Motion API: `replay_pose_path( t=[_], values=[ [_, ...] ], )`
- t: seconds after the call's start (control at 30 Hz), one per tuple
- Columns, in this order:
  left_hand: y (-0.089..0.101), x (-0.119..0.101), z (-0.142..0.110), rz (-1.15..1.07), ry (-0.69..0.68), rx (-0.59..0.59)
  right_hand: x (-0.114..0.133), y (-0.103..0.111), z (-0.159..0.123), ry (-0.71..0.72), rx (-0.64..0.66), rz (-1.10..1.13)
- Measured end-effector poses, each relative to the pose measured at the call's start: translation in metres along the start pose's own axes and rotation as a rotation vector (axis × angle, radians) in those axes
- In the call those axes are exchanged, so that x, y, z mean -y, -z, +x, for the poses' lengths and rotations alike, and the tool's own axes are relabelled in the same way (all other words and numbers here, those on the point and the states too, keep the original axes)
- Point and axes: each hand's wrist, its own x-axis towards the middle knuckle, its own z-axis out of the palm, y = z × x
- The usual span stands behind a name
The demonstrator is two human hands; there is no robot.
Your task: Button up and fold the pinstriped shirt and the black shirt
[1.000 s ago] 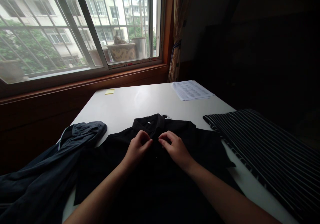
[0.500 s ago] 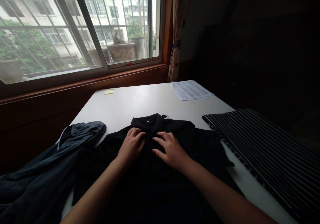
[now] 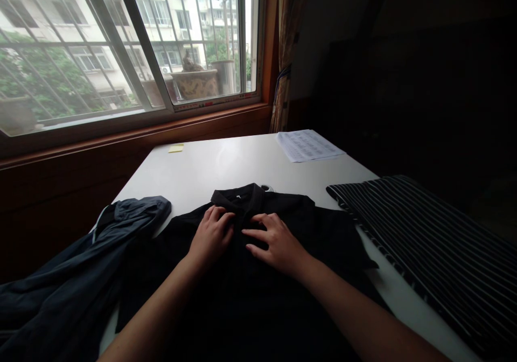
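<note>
Our right hand (image 3: pixel 277 242) has a spread grip; for our left hand (image 3: pixel 212 232) we cannot tell. Dragging sideways could bunch the black shirt (image 3: pixel 246 289) toward the surface's (image 3: pixel 226 162) right edge.

Bench (image 3: pixel 242 162): white, smooth top, pale glare toward 12 o'clock. Centre: black short-sleeved collared shirt (image 3: pixel 250 308), spread out, collar toward 12. Clock positions from shirt: yellow sticky note (image 3: pixel 176 148) at 11, near far edge; printed sheets (image 3: pixel 309 146), loosely stacked, at 1; black-and-white striped cloth (image 3: pixel 420 232) at 3; crumpled grey-blue garment (image 3: pixel 139 214) with pale piping at 9. Round pale-rimmed object (image 3: pixel 266 188) just past collar, partly hidden; identity unclear.
</note>
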Motion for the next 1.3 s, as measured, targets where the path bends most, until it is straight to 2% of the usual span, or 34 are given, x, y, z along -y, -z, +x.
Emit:
replay_pose_path(
  t=[0.3,0.43,0.93,1.3],
  values=[
    [0.003,-0.003,0.0,0.008,0.016,0.013,-0.004,-0.001,0.001,0.115,-0.077,0.079],
    [0.002,-0.004,0.0,0.011,0.026,0.022,-0.003,0.001,0.001,0.171,-0.073,0.131],
    [0.003,-0.005,0.0,0.007,0.023,0.008,-0.006,0.007,0.005,0.12,0.105,0.264],
    [0.003,-0.005,0.0,0.021,0.017,0.008,-0.007,0.015,0.004,0.197,0.219,0.31]
  ],
)
